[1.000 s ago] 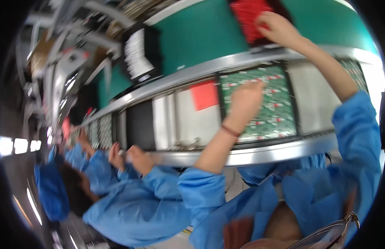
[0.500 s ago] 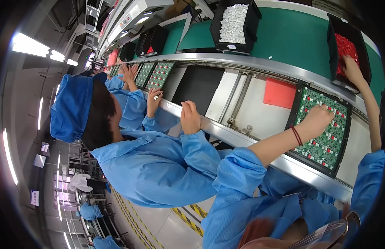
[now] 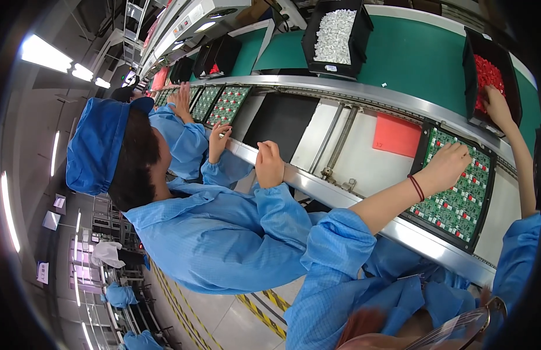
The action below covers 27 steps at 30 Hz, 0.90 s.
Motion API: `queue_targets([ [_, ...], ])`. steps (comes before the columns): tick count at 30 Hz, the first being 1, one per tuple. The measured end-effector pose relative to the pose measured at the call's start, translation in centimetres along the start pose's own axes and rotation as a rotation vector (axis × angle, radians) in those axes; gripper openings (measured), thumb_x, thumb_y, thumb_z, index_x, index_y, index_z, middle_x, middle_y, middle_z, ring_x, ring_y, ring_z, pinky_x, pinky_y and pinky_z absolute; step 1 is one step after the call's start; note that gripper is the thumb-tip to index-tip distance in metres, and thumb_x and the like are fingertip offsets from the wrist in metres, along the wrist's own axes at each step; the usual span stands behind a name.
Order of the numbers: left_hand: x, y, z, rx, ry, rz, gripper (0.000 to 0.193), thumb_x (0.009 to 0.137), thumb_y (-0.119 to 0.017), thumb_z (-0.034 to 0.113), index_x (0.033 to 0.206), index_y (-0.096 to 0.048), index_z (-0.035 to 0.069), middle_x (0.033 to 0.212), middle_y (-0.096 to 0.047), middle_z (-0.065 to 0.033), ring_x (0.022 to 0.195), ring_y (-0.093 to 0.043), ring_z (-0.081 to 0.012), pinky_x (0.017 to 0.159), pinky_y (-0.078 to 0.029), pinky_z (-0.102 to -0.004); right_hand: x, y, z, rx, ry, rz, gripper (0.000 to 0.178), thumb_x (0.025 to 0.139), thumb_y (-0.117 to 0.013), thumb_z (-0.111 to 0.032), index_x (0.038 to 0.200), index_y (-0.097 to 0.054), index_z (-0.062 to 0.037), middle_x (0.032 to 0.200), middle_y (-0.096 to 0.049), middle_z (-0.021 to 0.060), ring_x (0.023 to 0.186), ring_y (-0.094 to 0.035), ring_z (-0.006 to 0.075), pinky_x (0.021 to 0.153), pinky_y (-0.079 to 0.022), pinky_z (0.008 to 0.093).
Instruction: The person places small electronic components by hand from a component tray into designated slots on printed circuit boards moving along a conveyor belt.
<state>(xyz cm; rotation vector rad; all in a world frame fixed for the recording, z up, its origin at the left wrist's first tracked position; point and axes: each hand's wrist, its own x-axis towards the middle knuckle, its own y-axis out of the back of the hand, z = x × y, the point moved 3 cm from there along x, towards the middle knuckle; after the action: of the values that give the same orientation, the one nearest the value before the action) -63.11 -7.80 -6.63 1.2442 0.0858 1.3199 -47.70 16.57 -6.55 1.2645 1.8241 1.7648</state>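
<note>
My left hand [image 3: 444, 170] is over a green circuit board panel [image 3: 466, 198] dotted with small white and red parts, in a black frame. Its fingers are closed and point down at the panel's upper middle; anything pinched between the tips is hidden. A dark red band circles that wrist. My right hand [image 3: 496, 107] reaches into a black bin [image 3: 473, 44] of small red parts [image 3: 487, 74]. Curled fingers touch the near side of the heap, and what they grip cannot be made out.
A metal rail [image 3: 317, 183] runs along the line's near edge. Beyond lies a green belt [image 3: 410, 46] with a black bin of white parts [image 3: 333, 38]. A red sheet [image 3: 397, 134] lies left of my panel. Close on my left sits a co-worker [image 3: 218, 233] in blue, hands at the rail.
My left hand has shifted slightly toward the panel's far side. My right hand has drawn a little nearer within the red bin. Farther left, another worker's hands have moved apart.
</note>
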Motion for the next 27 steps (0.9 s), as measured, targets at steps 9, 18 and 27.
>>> queue_targets([
  [9,-0.1,0.2,-0.2,0.044,-0.041,-0.037,0.017,0.068,-0.062,0.002,0.085,-0.059,0.001,0.09,-0.053,-0.0103,0.09,-0.052,-0.0266,0.079,-0.042,-0.0368,0.1,0.6,-1.2,0.091,0.038,-0.047,0.023,0.069,-0.058,0.008,0.091,-0.055,0.0055,0.093,-0.059,0.0218,0.092,-0.056,0.0377,0.079,-0.045,0.0426],
  [18,0.4,0.1,-0.4,-0.153,0.066,0.008,0.011,0.077,-0.058,0.005,0.087,-0.059,-0.001,0.094,-0.056,-0.0111,0.089,-0.055,-0.0282,0.077,-0.044,-0.038,0.0,1.8,0.2,0.144,0.098,0.118,0.012,0.077,-0.056,0.004,0.089,-0.056,0.0045,0.087,-0.056,0.0154,0.082,-0.058,0.0322,0.075,-0.046,0.0354],
  [27,0.0,-1.5,-2.7,-1.638,0.862,0.155,0.054,0.097,-0.036,0.042,0.115,-0.043,-0.008,0.097,-0.059,-0.0182,0.091,-0.063,-0.0273,0.084,-0.052,-0.0353,-10.2,7.0,-12.1,0.45,0.326,0.038,0.01,0.076,-0.06,0.005,0.086,-0.055,0.004,0.087,-0.056,0.013,0.081,-0.058,0.0242,0.073,-0.046,0.0314],
])
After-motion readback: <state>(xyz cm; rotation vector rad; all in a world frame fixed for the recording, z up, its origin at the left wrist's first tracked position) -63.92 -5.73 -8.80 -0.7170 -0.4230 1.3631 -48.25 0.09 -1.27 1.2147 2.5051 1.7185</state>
